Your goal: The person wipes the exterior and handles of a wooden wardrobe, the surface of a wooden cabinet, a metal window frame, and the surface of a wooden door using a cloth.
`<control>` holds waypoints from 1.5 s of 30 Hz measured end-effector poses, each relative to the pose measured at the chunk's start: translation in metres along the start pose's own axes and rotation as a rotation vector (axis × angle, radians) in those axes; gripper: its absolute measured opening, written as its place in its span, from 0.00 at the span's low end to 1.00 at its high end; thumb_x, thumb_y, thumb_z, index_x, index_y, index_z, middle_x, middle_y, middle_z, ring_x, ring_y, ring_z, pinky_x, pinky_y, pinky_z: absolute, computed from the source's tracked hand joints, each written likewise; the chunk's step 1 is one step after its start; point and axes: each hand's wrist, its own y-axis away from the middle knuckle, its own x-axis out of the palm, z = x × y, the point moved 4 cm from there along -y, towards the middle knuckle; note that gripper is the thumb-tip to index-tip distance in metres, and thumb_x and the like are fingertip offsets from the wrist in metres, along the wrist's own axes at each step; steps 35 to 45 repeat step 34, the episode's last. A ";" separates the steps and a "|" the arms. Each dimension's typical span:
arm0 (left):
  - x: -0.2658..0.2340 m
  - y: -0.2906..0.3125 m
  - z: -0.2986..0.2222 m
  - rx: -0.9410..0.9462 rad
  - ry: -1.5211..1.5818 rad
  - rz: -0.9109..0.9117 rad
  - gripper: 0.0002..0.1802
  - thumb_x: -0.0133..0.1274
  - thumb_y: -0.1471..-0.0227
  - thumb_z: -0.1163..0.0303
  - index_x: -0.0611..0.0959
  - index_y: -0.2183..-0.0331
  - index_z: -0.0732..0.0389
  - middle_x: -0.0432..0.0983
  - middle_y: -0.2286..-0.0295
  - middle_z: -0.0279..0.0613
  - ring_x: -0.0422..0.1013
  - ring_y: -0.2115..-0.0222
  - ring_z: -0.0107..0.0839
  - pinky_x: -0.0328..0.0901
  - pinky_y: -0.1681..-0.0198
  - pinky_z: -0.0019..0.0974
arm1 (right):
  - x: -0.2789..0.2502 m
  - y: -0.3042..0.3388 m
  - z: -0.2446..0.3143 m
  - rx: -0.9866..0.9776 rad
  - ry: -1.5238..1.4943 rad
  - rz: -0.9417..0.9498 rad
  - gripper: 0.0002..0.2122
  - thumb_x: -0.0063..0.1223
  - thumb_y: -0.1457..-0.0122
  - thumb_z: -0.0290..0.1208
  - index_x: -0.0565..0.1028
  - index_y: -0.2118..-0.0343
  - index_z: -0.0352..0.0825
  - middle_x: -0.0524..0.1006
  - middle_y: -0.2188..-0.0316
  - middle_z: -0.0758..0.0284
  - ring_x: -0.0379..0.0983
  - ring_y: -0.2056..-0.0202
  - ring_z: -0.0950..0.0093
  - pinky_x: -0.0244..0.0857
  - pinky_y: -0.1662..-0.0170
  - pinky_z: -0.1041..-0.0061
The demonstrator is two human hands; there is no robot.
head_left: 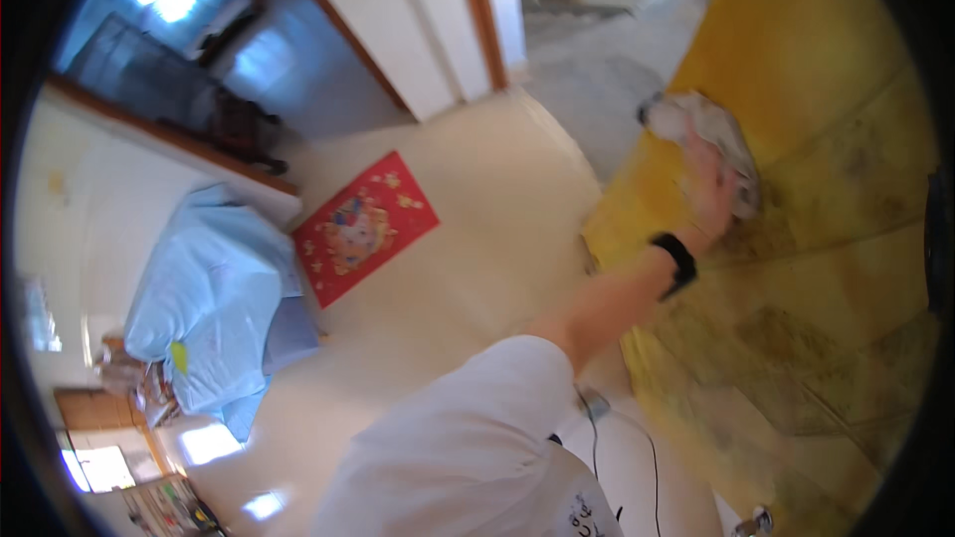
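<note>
My left hand reaches up and to the right, with a black band on the wrist and a white short sleeve above. It holds a crumpled greyish-white cloth against a yellow surface. Motion smears the fingers, and the cloth hides some of them. Brown and dark stains mark the yellow surface, and thin lines like joints run across it. My right hand is out of sight.
A red mat with a cartoon picture lies on the pale floor. Light-blue sheeting drapes a bulky thing at left. A doorway opens at upper left. A dark cable hangs low, near a small metal fitting.
</note>
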 end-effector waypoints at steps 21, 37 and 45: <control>-0.022 0.212 0.352 -1.194 0.639 -0.184 0.32 0.33 0.47 0.46 0.61 0.47 0.57 0.60 0.52 0.39 0.56 0.54 0.36 0.51 0.50 0.34 | -0.026 -0.059 -0.088 0.204 0.034 0.045 0.14 0.38 0.41 0.31 0.64 0.54 0.32 0.72 0.58 0.55 0.71 0.63 0.58 0.69 0.62 0.61; -0.014 0.221 0.055 -1.597 1.056 0.194 0.44 0.32 0.51 0.33 0.47 0.40 0.46 0.38 0.39 0.36 0.42 0.41 0.44 0.43 0.43 0.51 | -0.051 -0.044 -0.063 0.628 -0.660 0.165 0.22 0.39 0.42 0.45 0.60 0.49 0.36 0.64 0.49 0.57 0.66 0.54 0.59 0.67 0.57 0.51; -0.014 0.221 0.055 -1.597 1.056 0.194 0.44 0.32 0.51 0.33 0.47 0.40 0.46 0.38 0.39 0.36 0.42 0.41 0.44 0.43 0.43 0.51 | -0.051 -0.044 -0.063 0.628 -0.660 0.165 0.22 0.39 0.42 0.45 0.60 0.49 0.36 0.64 0.49 0.57 0.66 0.54 0.59 0.67 0.57 0.51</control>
